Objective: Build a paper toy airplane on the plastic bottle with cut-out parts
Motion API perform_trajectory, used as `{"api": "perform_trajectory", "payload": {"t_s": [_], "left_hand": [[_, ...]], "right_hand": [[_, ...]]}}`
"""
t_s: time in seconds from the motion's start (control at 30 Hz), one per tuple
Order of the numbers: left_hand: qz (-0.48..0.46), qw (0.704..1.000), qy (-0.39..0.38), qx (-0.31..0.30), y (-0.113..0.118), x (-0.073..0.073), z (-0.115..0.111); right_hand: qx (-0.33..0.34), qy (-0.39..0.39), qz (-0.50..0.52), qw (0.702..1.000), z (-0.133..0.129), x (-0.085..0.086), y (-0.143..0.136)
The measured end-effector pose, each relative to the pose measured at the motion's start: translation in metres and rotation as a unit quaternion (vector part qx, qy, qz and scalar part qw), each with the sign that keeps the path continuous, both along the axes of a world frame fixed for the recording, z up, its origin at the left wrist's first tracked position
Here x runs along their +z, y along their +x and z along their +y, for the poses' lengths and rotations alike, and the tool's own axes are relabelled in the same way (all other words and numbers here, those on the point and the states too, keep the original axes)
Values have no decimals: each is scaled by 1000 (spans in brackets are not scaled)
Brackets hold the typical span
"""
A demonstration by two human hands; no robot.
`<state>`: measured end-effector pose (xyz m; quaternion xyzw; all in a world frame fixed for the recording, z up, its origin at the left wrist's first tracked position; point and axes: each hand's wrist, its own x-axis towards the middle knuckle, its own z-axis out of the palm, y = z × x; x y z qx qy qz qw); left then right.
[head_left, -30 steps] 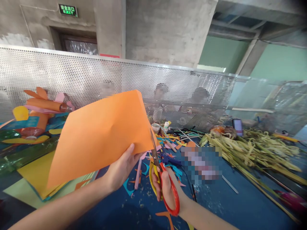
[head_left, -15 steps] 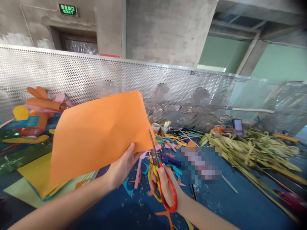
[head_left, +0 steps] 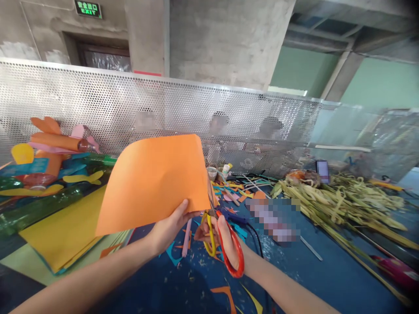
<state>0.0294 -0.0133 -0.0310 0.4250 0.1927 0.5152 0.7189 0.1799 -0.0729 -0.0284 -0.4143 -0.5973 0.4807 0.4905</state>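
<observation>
A large sheet of orange paper curves in the air above the table. My left hand pinches its lower edge, thumb on the near face and fingers behind. Scissors with one red and one yellow handle loop are in my right hand, its fingers through the loops. The blades point upward at the sheet's right edge, and part of them is hidden by the paper. The loops are spread apart. Below the hands lie a pink paper roll and small blue and orange scraps.
Yellow and pale green paper sheets lie at left, near green plastic bottles and an orange paper model. Dried husks spread at right. A blue glue gun with a black cord lies behind my right hand. A perforated metal screen stands behind.
The orange sheet has shifted right and curls more at its left side. The scissor blades have moved in against its right edge, and the handle loops are farther apart.
</observation>
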Motion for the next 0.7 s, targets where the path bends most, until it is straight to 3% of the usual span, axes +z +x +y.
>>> {"api": "perform_trajectory", "payload": {"t_s": [0.17, 0.5, 0.7], "left_hand": [[2, 999, 12, -30, 0, -6, 1], [8, 999, 29, -19, 1, -14, 0], [14, 999, 22, -23, 1, -14, -3]], "right_hand": [[15, -20, 18, 1000, 0, 7, -2], [-35, 15, -14, 999, 12, -19, 9], [-58, 35, -43, 997, 10, -19, 3]]}}
